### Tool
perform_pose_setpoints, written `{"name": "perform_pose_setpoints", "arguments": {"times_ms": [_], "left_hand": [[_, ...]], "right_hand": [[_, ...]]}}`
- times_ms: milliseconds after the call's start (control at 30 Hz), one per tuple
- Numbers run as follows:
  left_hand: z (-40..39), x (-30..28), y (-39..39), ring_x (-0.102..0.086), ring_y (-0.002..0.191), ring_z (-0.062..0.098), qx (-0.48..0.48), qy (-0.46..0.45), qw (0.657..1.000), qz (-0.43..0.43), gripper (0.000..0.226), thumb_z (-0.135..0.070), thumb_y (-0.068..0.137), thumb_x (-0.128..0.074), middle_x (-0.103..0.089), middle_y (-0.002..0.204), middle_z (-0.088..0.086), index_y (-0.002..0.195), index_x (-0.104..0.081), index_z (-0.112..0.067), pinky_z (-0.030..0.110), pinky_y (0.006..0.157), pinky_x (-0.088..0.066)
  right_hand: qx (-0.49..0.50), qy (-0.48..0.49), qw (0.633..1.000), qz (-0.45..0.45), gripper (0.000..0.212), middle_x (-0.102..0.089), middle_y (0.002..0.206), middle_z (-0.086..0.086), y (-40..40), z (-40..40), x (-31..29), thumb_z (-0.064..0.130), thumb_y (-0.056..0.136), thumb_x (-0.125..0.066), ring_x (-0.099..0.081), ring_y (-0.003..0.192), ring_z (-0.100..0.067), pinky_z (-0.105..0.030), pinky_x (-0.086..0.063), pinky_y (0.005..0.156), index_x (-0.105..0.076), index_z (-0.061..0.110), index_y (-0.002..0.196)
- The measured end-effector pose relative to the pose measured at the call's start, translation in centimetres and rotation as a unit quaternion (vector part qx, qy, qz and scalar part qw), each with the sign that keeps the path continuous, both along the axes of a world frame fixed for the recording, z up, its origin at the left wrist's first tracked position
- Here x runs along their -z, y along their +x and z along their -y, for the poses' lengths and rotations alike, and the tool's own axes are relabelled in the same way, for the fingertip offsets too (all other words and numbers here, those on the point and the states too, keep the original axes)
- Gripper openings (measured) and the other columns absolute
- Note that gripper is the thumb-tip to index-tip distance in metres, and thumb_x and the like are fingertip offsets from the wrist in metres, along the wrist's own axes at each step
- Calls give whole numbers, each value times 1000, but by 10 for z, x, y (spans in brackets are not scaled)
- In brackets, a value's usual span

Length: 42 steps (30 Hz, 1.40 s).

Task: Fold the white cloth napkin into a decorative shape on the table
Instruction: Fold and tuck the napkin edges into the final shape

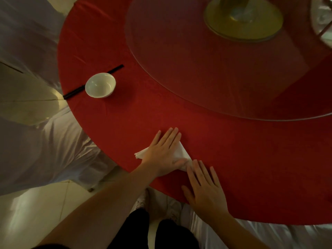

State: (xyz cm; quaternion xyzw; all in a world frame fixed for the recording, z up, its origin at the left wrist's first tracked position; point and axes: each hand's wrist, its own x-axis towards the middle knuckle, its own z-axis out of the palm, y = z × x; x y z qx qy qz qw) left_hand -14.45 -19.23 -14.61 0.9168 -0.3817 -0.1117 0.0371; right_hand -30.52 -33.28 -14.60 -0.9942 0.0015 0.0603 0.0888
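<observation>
The white cloth napkin [181, 155], folded to a small triangular shape, lies on the red round table [251, 159] near its front edge, close to the person. Most of it is hidden under the left hand [162, 151]; one pointed corner sticks out to the left of the wrist, and a white sloped edge shows on the right side of the hand.

Left hand: palm down, flat on the napkin, fingers straight and close together, tips reaching past the cloth onto the red tablecloth. Thumb spread out to the right, lying along the napkin's lower edge. It presses, w/o curling round anything.

Right hand [204, 191]: also palm down, fingers straight and slightly fanned, lying on the tablecloth just beside the napkin. Its fingertips [195, 163] meet the napkin's lower right corner, right next to the left thumb. Nothing gripped in it.

Further back on the left, a small white ceramic bowl [100, 85] stands upright, w/ a pair of black chopsticks [75, 91] running diagonally behind it, one end near the table rim. A large round glass turntable [179, 72] covers the table's centre, and a yellow-green round base [244, 20] sits on it at top. White fabric chair covers [45, 150] stand at left of the table.
</observation>
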Motion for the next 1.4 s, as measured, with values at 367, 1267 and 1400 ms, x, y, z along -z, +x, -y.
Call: {"name": "perform_pose_setpoints", "arguments": {"times_ms": [367, 1267, 1400], "left_hand": [[2, 4, 3, 21, 142, 12, -13, 3, 1000, -16, 103, -90, 72, -7, 14, 156, -1, 143, 16, -19, 47, 115, 13], [-8, -43, -114, -59, 65, 0, -540, -370, 594, -467, 24, -23, 82, -63, -63, 83, -9, 103, -53, -28, 11, 53, -42], [-3, -40, -107, -61, 58, 0, -555, -387, 547, -493, 29, -24, 75, -67, -64, 79, -7, 95, -48, -32, 13, 48, -43]], "right_hand": [[-13, -2, 998, -61, 70, -35, 151, -11, -8, 3, -6, 59, 93, -27, -27, 140, -24, -47, -11, 112, -35, 11, 143], [-216, -23, 933, -287, 54, -56, 115, 0, 210, -54, -79, 36, 72, -71, -55, 98, -21, -35, -48, 78, -52, 27, 121], [-207, -51, 916, -340, 40, -62, 99, -1, 217, -64, -82, 35, 71, -71, -60, 84, -19, -33, -50, 67, -60, 18, 105]]}}
